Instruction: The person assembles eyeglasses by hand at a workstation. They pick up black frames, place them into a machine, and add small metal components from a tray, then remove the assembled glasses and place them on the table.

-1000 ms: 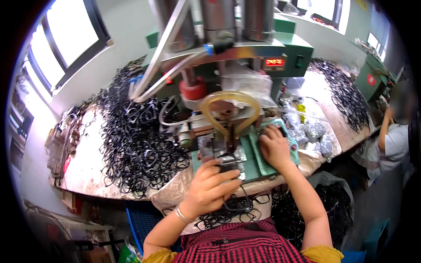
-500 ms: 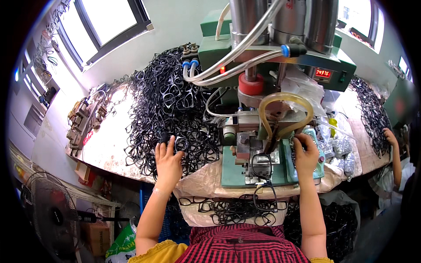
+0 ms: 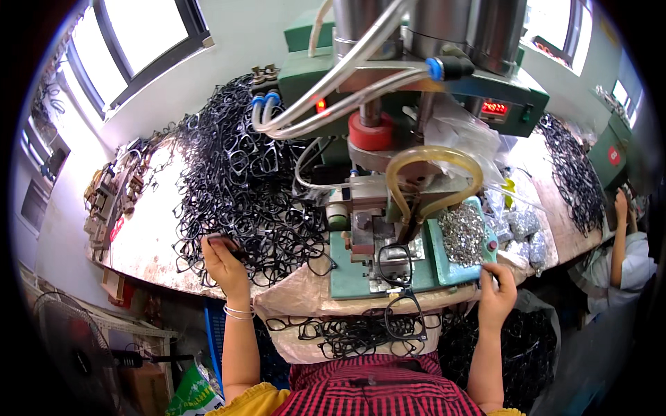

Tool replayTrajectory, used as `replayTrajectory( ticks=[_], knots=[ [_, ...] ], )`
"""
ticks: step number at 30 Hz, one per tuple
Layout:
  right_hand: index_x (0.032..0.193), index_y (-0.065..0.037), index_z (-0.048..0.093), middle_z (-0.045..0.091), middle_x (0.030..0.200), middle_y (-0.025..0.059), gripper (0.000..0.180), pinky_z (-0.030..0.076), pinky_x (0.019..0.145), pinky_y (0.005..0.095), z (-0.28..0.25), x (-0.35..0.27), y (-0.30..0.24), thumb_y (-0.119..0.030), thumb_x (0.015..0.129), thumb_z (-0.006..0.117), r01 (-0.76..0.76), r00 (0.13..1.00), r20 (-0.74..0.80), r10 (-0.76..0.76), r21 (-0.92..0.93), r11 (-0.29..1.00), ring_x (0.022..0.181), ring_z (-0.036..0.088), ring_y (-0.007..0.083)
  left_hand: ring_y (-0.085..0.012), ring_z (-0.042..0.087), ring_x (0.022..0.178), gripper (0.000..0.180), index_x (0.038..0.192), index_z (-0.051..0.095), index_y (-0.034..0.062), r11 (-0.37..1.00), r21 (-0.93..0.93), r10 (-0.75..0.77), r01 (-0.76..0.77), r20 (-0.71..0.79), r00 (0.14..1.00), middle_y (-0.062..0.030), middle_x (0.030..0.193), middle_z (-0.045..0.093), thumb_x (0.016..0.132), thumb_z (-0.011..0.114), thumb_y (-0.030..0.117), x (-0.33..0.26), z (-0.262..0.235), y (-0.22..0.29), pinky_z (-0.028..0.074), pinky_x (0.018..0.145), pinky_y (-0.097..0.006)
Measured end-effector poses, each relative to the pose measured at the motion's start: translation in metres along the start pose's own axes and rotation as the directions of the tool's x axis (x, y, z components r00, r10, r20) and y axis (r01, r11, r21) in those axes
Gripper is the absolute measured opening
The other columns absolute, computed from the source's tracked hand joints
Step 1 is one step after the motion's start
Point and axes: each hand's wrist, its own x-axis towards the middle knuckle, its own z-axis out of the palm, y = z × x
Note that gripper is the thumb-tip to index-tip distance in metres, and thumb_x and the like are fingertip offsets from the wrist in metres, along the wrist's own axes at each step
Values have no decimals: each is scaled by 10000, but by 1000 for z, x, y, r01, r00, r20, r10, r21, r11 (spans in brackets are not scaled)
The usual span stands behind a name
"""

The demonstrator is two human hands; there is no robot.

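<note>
My left hand (image 3: 225, 270) is raised at the near left edge of a big heap of black eyeglass frames (image 3: 243, 163). Its fingers are closed round a small dark thing (image 3: 231, 244), too blurred to name. At the near right corner of a green tray (image 3: 435, 253) full of small metal pieces (image 3: 463, 234), my right hand (image 3: 497, 297) has thumb and fingers pinched together; anything between them is too small to see. A black eyeglass frame (image 3: 409, 261) stands at the press's metal fixture (image 3: 380, 284), with another frame (image 3: 420, 312) hanging below it, over the table edge.
The green press (image 3: 534, 97) with clear hoses and a yellowish tube (image 3: 433, 154) rises ahead. More frames (image 3: 347, 340) lie on cloth at my lap. Bagged parts (image 3: 522, 225) sit beyond the tray. A fan (image 3: 69, 347) stands lower left. Another person's arm (image 3: 619, 229) shows at far right.
My left hand has lifted off the heap and closed on the small dark thing. My right hand has drawn back toward me from over the tray. The whole view has shifted slightly.
</note>
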Motion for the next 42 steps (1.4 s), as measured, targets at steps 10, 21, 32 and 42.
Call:
replayTrajectory(
  ticks=[10, 21, 32, 42],
  knots=[
    [1053, -1, 614, 674, 930, 74, 257, 510, 813, 284, 105, 35, -93, 11, 817, 715, 15, 967, 204, -150, 546, 837, 856, 654, 158, -258, 602, 931, 142, 1031, 658, -23, 932, 20, 333, -361, 347, 877, -119, 1005, 618, 913, 595, -71, 3, 4, 92, 487, 822, -330],
    [1237, 33, 540, 684, 1081, 95, 423, 480, 879, 237, 101, 24, -110, 30, 850, 710, -307, 916, 399, -28, 746, 592, 948, 648, 107, -237, 633, 722, 116, 990, 623, 146, 547, -805, 561, -231, 147, 814, -146, 876, 685, 968, 611, 259, -32, 5, 143, 567, 647, -423],
    [1043, -59, 728, 635, 1258, 210, 260, 421, 1075, 456, 62, 54, -36, -134, 794, 742, 324, 933, 239, -270, -228, 918, 1256, 562, 366, -271, 605, 880, 332, 1056, 760, 105, 544, -721, 839, -428, 463, 287, -76, 1121, 711, 741, 657, 139, -60, 84, 159, 524, 933, -467],
    [868, -84, 724, 669, 1122, 146, 125, 505, 922, 456, 79, 66, 13, -132, 759, 760, 394, 919, 110, -379, -299, 869, 1142, 599, 357, -254, 588, 783, 234, 974, 763, 92, 576, -716, 817, -395, 488, 306, -80, 1075, 737, 741, 780, 108, -60, 92, 160, 524, 802, -434]
  ],
)
